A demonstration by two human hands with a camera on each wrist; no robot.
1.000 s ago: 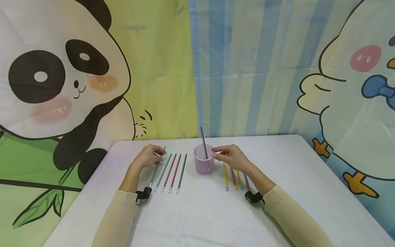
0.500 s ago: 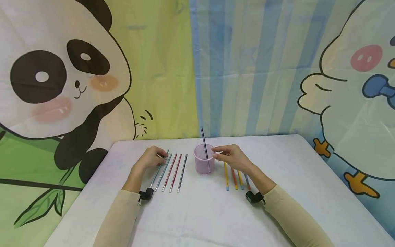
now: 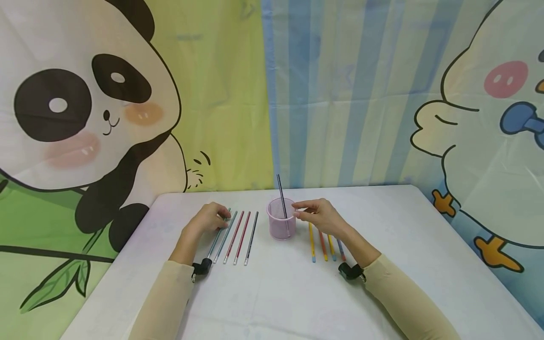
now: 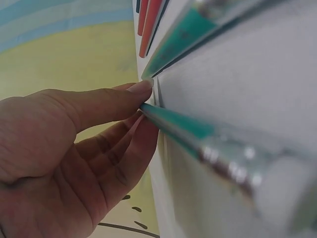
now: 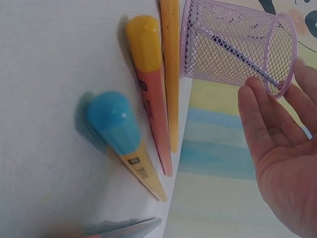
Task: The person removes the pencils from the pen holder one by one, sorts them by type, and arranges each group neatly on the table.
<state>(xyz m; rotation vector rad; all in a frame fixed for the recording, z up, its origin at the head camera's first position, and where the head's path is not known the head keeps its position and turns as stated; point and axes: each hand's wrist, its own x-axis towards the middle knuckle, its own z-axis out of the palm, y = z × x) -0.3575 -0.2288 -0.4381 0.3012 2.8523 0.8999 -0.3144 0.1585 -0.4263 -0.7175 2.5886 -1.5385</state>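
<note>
While the left hand (image 3: 207, 219) pinches the far end of a teal pen (image 3: 216, 241) between thumb and fingertips (image 4: 141, 89), the pen lies flat on the table (image 3: 272, 293), leftmost in a row that runs back toward the left wrist. Just to the right of that hand lie another teal pen (image 3: 224, 237), two red pens (image 3: 238, 237) and a black pen (image 3: 251, 238), side by side. The right hand (image 3: 320, 217) rests with fingers relaxed, grasping nothing, its fingertips touching the rim of a pink mesh cup (image 3: 281, 219) between the two hands. A black pen (image 3: 282, 198) leans inside the cup. Under the right wrist lie four coloured pencils (image 3: 325, 244).
</note>
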